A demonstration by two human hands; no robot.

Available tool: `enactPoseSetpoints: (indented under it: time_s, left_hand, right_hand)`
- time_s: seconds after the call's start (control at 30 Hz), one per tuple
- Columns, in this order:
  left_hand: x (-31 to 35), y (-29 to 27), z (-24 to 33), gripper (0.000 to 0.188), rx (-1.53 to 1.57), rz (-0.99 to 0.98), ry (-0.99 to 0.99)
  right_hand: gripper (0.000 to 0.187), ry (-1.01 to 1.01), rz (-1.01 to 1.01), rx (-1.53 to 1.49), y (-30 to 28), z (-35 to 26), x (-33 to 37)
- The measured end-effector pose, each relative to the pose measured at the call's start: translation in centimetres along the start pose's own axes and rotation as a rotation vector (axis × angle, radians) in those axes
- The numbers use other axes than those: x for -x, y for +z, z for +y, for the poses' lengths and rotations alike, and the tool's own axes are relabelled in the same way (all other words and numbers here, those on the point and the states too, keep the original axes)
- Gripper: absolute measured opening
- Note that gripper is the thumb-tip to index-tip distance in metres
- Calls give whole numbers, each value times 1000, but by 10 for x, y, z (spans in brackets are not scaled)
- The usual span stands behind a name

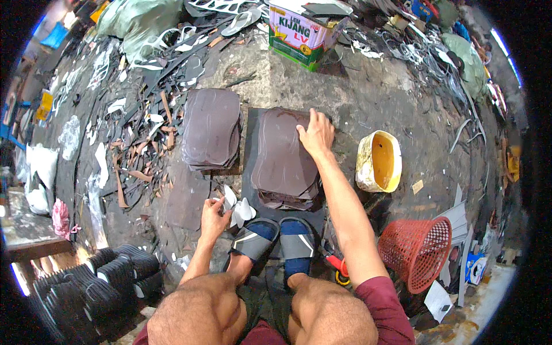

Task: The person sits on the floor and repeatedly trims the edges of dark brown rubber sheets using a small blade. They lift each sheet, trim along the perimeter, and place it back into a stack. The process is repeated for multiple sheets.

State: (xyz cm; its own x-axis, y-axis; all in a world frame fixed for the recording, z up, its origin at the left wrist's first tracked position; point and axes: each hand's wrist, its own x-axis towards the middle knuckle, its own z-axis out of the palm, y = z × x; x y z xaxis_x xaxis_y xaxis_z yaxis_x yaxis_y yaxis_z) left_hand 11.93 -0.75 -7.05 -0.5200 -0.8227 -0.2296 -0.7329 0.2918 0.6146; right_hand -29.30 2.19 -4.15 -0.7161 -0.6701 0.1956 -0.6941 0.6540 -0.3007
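A stack of dark brown sheets [284,152] with wavy pale outlines lies in front of my feet on a dark mat. My right hand [318,135] rests on its upper right corner, thumb and fingers apart. Left of it sits a second stack of similar brown sheets [211,126]. Nearer to me, my left hand [214,218] is closed in a pinch at a thin white rounded piece [230,196]. More white rounded pieces [244,211] lie beside it, close to my left sandal [253,244].
A cut-open container of amber liquid [380,164] stands at right, near a tipped red basket [415,253]. Red-handled scissors [339,265] lie by my right leg. A square tin [307,40] stands ahead. Scraps [144,144] litter the left; black soles [98,287] are piled lower left.
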Motion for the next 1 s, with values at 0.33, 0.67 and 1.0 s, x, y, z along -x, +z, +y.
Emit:
enactPoseSetpoints:
  time_s: [0.33,0.67,1.0]
  left_hand:
    - [2,-21,-3,43,133,48,74]
    - [9,-47,-10,27,-221,-18,48]
    - [-5,-58,1,24,-141,-222,-65]
  right_hand:
    - [59,109,-33,27,3,-11,20]
    - [62,-367,-236,-168,-26,-12,140]
    - [34,-609,-193,-348,-29,-25,137]
